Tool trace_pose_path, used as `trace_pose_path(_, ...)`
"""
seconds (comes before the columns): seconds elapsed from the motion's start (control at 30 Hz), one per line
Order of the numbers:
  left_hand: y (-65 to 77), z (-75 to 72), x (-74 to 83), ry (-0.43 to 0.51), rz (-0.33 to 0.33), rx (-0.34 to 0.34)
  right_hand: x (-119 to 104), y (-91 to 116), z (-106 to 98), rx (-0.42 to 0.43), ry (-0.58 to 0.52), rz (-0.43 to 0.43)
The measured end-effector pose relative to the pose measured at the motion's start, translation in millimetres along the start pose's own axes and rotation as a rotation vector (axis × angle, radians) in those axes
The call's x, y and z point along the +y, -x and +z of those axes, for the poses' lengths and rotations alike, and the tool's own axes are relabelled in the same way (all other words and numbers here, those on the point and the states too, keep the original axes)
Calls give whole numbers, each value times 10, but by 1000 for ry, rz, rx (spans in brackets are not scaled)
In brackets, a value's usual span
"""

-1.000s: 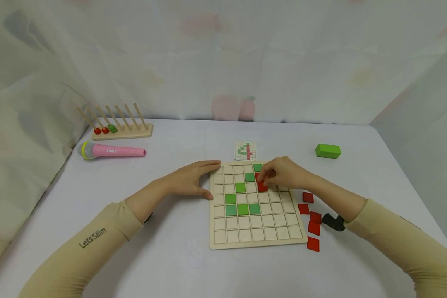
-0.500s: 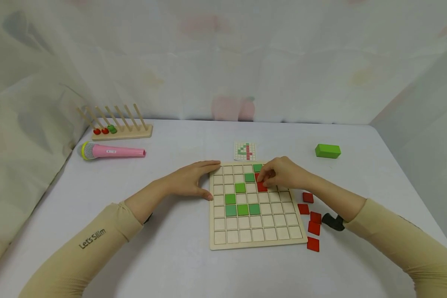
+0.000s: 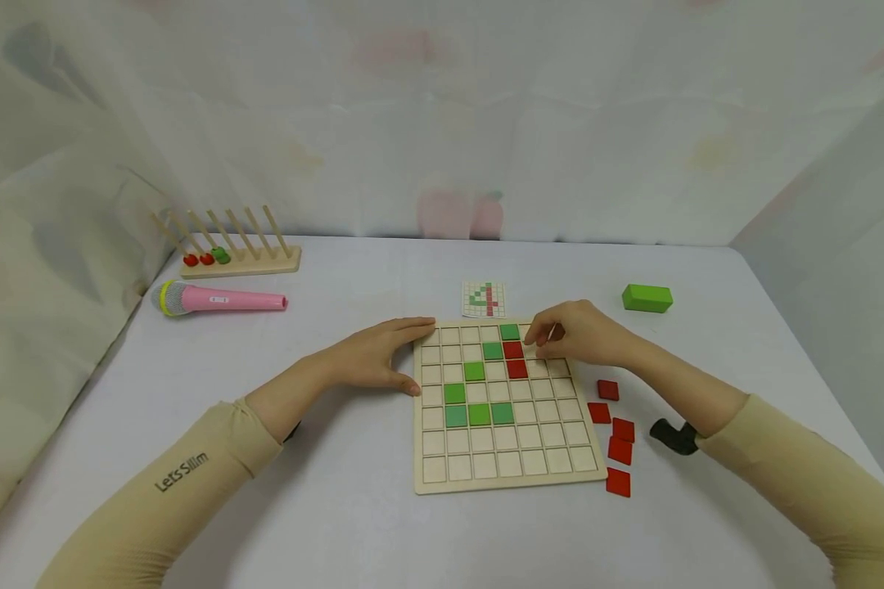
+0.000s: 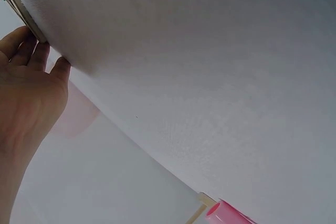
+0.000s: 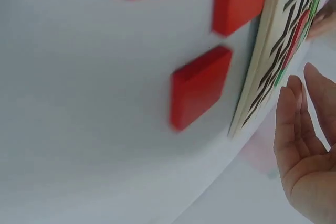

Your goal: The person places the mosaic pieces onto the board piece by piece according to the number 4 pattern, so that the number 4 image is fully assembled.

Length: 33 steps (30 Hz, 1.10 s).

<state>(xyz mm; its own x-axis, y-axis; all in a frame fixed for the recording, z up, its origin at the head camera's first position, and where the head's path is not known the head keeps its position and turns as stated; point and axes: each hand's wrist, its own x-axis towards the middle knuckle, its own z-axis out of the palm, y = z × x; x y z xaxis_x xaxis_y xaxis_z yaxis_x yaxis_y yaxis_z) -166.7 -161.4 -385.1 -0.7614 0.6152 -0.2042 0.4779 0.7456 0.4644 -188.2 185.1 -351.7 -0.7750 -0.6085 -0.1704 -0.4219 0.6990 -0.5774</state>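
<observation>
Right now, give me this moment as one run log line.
left hand: rests at grid board edge | right hand: empty above board | red tiles: two placed | loose red tiles: beside board

The board (image 3: pixel 508 405) lies mid-table (image 3: pixel 368 523), with tiles (image 3: pixel 479 393) in its cells. Loose tiles (image 3: pixel 617 438) lie just right of it, a card (image 3: pixel 485 298) behind it, a block (image 3: pixel 647 298) far right, a microphone (image 3: pixel 221 299) far left, a peg rack (image 3: pixel 239 254) behind that

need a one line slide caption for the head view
Left hand rests at the edge of a wooden grid board while the right hand hovers beside two red tiles.
</observation>
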Motion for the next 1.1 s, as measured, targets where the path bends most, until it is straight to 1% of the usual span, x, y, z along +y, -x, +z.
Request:
trace_pose_path(0.2, -6, 6, -9, 0, 1, -2, 179, 109, -101, -8, -6, 9)
trace_pose_path(0.37, -16, 4, -21, 3, -5, -8, 352, 213, -157, -37, -26, 6)
trace_pose_path(0.47, -14, 2, -23, 3, -4, -7, 444, 277, -196, -72, -59, 9)
trace_pose_path(0.73, -20, 12, -28, 7, 3, -5, 620, 463, -289, -202, -132, 36)
trace_pose_path(0.9, -23, 13, -33, -3, 0, -2, 696, 550, -304, -241, -171, 37)
trace_pose_path(1.1, -19, 16, -32, 0, 10, 2, 753, 591, -272, -287, -207, 46)
